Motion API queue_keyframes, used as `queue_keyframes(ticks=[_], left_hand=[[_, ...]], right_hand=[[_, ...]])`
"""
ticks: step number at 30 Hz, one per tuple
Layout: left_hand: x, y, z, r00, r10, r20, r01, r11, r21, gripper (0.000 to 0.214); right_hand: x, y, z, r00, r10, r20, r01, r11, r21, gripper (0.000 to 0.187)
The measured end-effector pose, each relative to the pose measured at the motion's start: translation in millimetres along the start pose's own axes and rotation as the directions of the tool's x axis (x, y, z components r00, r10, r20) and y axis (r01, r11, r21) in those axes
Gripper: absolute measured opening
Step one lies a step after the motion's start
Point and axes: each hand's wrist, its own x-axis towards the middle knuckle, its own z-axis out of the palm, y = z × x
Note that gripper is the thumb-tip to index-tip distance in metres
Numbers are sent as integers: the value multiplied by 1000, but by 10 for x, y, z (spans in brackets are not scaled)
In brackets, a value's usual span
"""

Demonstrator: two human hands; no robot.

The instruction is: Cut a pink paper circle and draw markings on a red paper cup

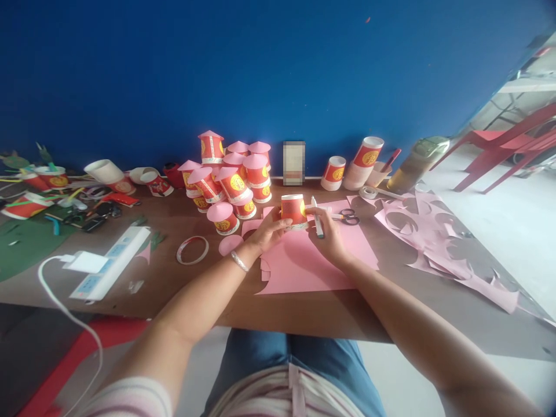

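Observation:
My left hand (268,233) grips a red paper cup (292,209) with a yellow emblem, held upside down over the paper. My right hand (328,236) has a white marker (317,218) with a green tip between its fingers, while its index finger reaches to the cup's right side. Pink paper sheets (321,266) lie beneath both hands. Scissors (347,217) with dark handles rest on the paper, just right of my right hand. Left of my left hand is a pink paper disc (230,245).
Several red cups with pink cone tops (234,182) stand stacked at the back. Pink paper offcuts (447,243) cover the right side. A tape roll (192,250) and a power strip (110,263) lie at left. Stacked cups (365,162) and a large bottle (417,165) stand back right.

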Motion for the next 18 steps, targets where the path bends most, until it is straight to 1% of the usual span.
queue_keyframes(ticks=[3,5,8,11,13,14,16,18], left_hand=[[3,-31,-30,1000,-12,-5,12,1000,-9,42],[5,-46,-38,1000,-14,-6,14,1000,-8,45],[13,-46,-24,1000,-9,-7,9,1000,8,48],[23,-40,4,1000,-12,-22,13,999,32,47],[22,-44,19,999,-15,-31,17,999,50,45],[17,-48,24,999,-17,-31,19,998,61,44],[1,-57,32,999,-31,-23,33,996,85,44],[-17,-61,34,998,-56,-28,59,991,117,47]], right_hand=[[-2,-5,4,1000,13,-22,-14,1000,-27,34],[6,-24,-16,999,-19,-43,16,998,-63,29],[13,-42,-64,990,-125,-63,114,983,-147,23],[0,-41,-110,969,-247,-27,230,934,-274,26],[-10,-52,-140,939,-343,32,330,870,-366,32],[-13,-68,-155,915,-396,70,389,828,-404,36],[-12,-121,-181,852,-501,148,509,732,-452,38],[-8,-187,-194,781,-589,208,608,643,-466,33]])
